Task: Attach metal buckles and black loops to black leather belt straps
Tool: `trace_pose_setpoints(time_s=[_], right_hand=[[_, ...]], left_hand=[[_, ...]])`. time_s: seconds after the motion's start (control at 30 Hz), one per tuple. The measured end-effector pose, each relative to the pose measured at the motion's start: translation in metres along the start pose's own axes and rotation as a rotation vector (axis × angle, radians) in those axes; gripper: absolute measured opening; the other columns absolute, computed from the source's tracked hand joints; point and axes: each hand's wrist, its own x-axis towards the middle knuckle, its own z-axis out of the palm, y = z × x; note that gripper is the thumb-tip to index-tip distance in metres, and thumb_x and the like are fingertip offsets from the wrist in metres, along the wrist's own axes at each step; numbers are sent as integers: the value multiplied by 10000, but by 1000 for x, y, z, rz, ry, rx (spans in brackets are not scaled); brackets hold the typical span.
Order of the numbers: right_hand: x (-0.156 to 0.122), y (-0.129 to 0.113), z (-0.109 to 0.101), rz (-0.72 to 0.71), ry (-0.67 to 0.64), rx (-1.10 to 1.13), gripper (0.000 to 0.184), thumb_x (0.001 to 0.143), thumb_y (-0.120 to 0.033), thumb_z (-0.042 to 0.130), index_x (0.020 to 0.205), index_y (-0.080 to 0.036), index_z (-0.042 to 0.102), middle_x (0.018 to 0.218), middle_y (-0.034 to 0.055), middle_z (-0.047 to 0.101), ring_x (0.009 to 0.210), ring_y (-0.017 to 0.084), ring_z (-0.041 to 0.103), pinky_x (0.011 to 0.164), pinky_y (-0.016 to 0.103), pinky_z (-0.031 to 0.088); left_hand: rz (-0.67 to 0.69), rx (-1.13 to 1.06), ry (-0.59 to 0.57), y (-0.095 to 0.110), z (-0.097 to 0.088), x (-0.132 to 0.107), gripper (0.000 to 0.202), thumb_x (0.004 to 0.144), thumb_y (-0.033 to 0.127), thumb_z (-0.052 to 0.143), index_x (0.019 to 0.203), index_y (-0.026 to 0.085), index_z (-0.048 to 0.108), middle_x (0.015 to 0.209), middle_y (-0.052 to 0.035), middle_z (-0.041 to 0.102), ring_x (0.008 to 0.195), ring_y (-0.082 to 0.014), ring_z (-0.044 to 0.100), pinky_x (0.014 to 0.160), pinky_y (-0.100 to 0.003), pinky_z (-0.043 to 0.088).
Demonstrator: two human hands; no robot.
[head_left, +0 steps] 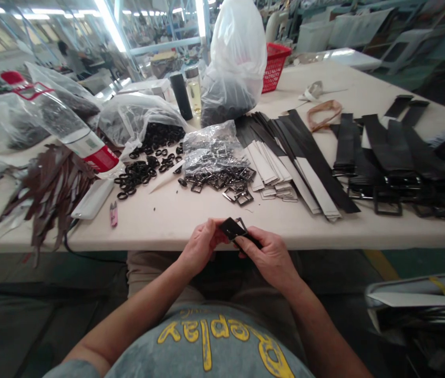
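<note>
Just off the table's front edge, my left hand (pixel 200 245) pinches the end of a short black belt strap (pixel 232 228). A dark metal belt buckle (pixel 241 224) sits at the strap, its frame standing up between my hands. My right hand (pixel 271 256) is closed around the buckle side, thumb pressed near the frame and fingers partly hidden underneath. Beyond my hands lies a pile of loose buckles (pixel 241 195), spilling from a clear plastic bag (pixel 214 147).
Black rubbery loops (pixel 133 176) are heaped left of the buckles. Stacked strips (pixel 309 168) and buckled belts (pixel 391 163) lie right. A large bottle (pixel 68 126), brown strips (pixel 54 189) and pink thread snips (pixel 114 214) are left. A red basket (pixel 275 65) stands behind.
</note>
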Motion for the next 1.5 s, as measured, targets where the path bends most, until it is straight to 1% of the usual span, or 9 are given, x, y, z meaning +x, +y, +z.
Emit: trace_pose_setpoints(time_s=[0.17,0.33,0.43,0.53,0.67,0.97,1.2,1.33,1.5], right_hand=[[0,1,-1,-2,-44,-40,268,911,-414,573,850,-178,684,748,9,679,660,150,616,607,225,474],[-1,-6,-10,-1,-126,-168,198,905,-334,559,827,-181,657,691,-7,651,655,151,591,598,234,442],[-4,-11,-12,-20,-126,-179,207,925,-326,531,818,-184,636,681,-9,641,650,149,583,603,242,433],[-5,-15,-8,-56,-94,-156,204,939,-330,520,858,-187,641,696,-9,643,656,150,594,619,247,438],[-5,-17,-2,-75,-59,-144,199,944,-329,520,856,-191,634,723,-2,656,662,150,607,626,248,438],[-6,-26,-2,-76,-46,-172,212,937,-339,515,827,-187,613,678,0,643,631,150,598,603,246,444],[-5,-29,3,-70,-11,-161,255,939,-388,517,802,-193,609,661,1,646,598,140,587,582,237,446],[-4,-34,10,-76,69,-192,299,918,-412,538,715,-198,584,571,-11,590,541,128,526,528,233,408],[-2,-40,19,-73,138,-161,328,893,-415,552,649,-196,551,521,-23,539,485,112,470,477,227,367]], left_hand=[[-107,55,-1,3,3,-5,205,666,296,845,786,156,756,715,-3,708,645,-122,599,685,-247,494],[-10,74,128,10,-2,3,186,675,289,836,769,154,750,692,10,692,625,-92,562,632,-205,447],[-14,-25,167,15,0,5,256,594,304,880,749,151,745,725,-4,710,660,-109,587,643,-218,458],[-59,-125,148,17,8,1,317,536,299,907,770,149,753,773,-23,734,696,-130,619,665,-238,482],[-86,-183,75,14,17,-5,280,569,264,894,779,141,754,763,-26,733,669,-128,622,666,-250,496],[-73,-244,-8,12,19,-5,274,597,260,883,790,137,733,752,-25,712,620,-132,603,576,-252,493],[-50,-299,88,13,23,-7,409,605,305,881,972,171,760,792,-19,703,665,-120,599,625,-232,465],[33,-221,120,10,22,-8,413,657,341,850,1038,206,763,781,-5,682,656,-109,553,647,-237,446],[343,125,55,20,17,-12,188,801,366,734,890,214,800,811,-40,631,747,-157,554,700,-267,455]])
